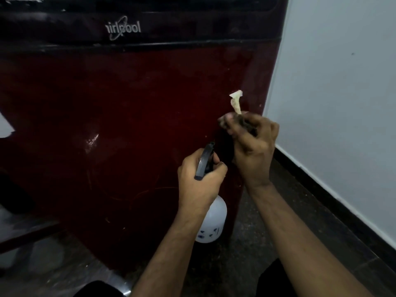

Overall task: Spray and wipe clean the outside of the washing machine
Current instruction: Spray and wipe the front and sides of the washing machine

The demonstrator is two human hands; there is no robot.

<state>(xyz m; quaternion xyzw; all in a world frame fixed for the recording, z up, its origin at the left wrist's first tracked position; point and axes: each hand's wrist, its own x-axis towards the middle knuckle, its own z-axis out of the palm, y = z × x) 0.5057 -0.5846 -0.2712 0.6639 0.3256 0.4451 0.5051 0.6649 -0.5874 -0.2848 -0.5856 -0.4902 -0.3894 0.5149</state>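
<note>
The washing machine (132, 116) fills the left and centre, its dark red front panel ending at a right edge close to the pale wall (334, 86) — only a narrow strip of dark floor (267, 221) lies between. The left hand (199, 179) is clenched around the black trigger head of a white spray bottle (212, 224); its contents cannot be seen. The right hand (250, 142) pinches a crumpled pale cloth (235, 101) near the panel's right edge.

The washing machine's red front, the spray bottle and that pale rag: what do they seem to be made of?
Washing machine: probably painted metal or hard plastic with a glossy finish; it shows a bright glare patch and faint curved scratches.
Spray bottle: apparently plastic, with a white translucent-looking body and a dark matte trigger head.
Rag: soft cloth or paper, crumpled and limp; which one is unclear.
</note>
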